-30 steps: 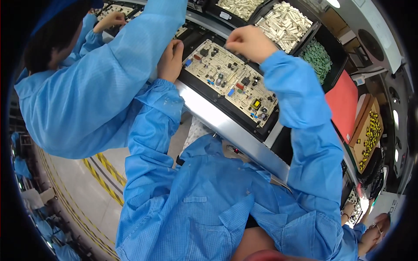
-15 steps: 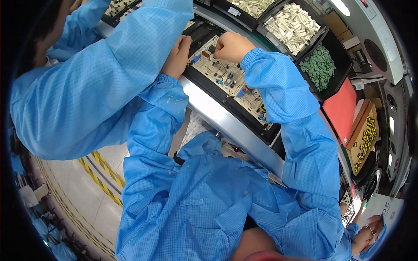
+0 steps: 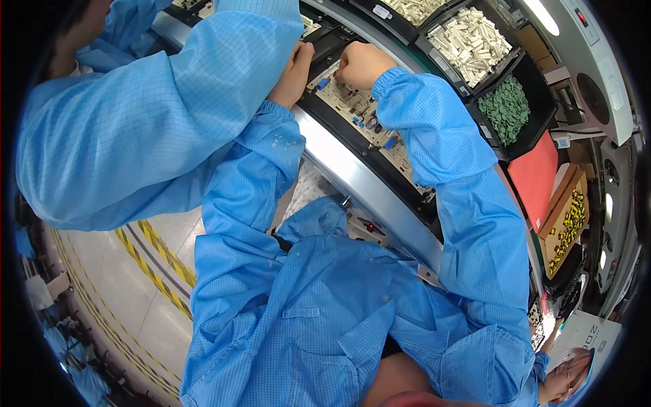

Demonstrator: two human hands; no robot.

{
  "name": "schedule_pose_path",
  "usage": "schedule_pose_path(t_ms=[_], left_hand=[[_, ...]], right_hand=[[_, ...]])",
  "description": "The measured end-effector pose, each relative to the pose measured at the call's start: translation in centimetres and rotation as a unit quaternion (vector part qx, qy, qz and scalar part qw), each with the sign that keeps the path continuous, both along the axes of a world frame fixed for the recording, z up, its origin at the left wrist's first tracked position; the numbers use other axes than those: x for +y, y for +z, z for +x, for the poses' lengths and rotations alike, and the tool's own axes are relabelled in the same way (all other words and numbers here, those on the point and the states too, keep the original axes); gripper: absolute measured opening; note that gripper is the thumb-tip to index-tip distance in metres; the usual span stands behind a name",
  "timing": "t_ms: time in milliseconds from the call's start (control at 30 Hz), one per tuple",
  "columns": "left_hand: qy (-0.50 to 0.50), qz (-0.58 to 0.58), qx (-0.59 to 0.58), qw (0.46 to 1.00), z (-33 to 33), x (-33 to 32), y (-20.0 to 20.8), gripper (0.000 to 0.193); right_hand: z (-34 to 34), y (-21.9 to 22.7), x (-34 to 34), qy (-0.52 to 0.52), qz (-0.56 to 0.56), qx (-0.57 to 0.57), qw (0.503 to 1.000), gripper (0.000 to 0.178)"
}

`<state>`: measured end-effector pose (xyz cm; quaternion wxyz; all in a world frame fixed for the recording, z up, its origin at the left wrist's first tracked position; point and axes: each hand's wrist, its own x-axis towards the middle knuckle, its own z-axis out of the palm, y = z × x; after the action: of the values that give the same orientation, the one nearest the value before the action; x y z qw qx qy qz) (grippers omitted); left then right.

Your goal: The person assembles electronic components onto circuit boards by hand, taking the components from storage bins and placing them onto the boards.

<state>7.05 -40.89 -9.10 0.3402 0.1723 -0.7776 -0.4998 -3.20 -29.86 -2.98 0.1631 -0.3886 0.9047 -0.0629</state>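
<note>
A pale circuit board (image 3: 346, 100), set with blue, dark and silver parts, lies in a black frame (image 3: 342, 129) ahead of me. Over its far left part, my right hand (image 3: 364, 65) is closed, fingertips drawn together down at the parts. Whatever those fingers pinch is hidden beneath them. My left hand (image 3: 293, 76) is curled next to the frame's left end. A co-worker's blue sleeve (image 3: 196, 74) crosses in front and hides some of it, and I cannot make out what it holds. Near the right hand's wrist stand blue parts (image 3: 391, 142) on the board.
Black bins of white parts (image 3: 469, 46) and green parts (image 3: 505, 110) stand at the far right. Beside them are a red sheet (image 3: 534, 178) and a cardboard box of yellow parts (image 3: 568, 227). A metal rail (image 3: 359, 166) runs along the near side. Another person sits at left.
The board and bins sit further right in view. Relative to the board, my right hand has shifted slightly left, covering parts that showed before. My left hand keeps its place by the frame.
</note>
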Motion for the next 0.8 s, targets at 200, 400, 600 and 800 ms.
schedule_pose_path(t_ms=[200, 400, 600, 800], left_hand=[[0.016, 0.006, 0.003, 1.0, 0.1, 0.3, 0.0, 0.025], [0.032, -0.008, 0.001, 0.999, 0.4, 0.2, 0.4, 0.025], [0.031, -0.07, 0.01, 0.997, -0.3, -0.8, -0.3, 0.024], [0.033, -0.232, -0.013, 0.972, -1.4, -1.9, -2.9, 0.021]], right_hand=[[-0.1, -0.8, -0.1, 0.018, 0.022, 0.03, 0.999, 0.022], [0.9, -0.6, -0.1, 0.002, 0.013, 0.066, 0.998, 0.021], [1.6, -0.2, 0.4, -0.003, -0.005, 0.058, 0.998, 0.02], [2.5, 0.9, 3.0, 0.035, -0.036, 0.12, 0.992, 0.025]])
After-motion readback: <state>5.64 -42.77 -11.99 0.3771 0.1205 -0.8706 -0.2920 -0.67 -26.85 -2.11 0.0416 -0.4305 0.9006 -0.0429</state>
